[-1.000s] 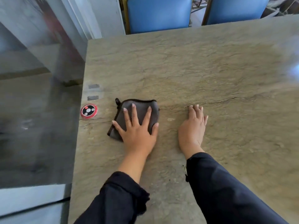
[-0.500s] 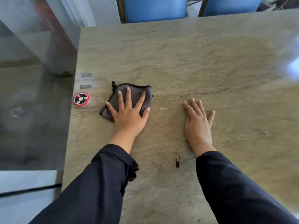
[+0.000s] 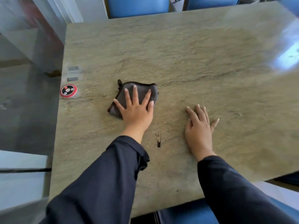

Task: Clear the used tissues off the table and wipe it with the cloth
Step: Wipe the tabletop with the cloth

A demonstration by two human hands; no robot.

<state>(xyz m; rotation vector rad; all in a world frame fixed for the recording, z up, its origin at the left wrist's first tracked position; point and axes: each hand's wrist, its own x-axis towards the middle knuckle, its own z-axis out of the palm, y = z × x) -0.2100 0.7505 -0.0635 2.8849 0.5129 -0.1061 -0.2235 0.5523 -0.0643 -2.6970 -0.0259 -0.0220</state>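
The table (image 3: 194,54) is a greenish-tan stone with darker veins and one thin dark crack line across it. On the table, the cloth (image 3: 142,91) is grey with a dark, nearly black edging. A round disc (image 3: 68,91) at the table's left edge is red around a black centre with pale dots. Near the table's front, a small dark brown stain (image 3: 158,140) shows. Both sleeves (image 3: 105,183) are dark navy. Beyond the table's far edge, the chairs (image 3: 137,5) are blue.

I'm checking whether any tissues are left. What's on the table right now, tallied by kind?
Grey cloth: 1, under the left hand
Red round call button: 1
Grey stickers: 2
Dark stain: 1
Tissues: 0 in view
Hands on the table: 2, the right hand on bare surface
Total: 7
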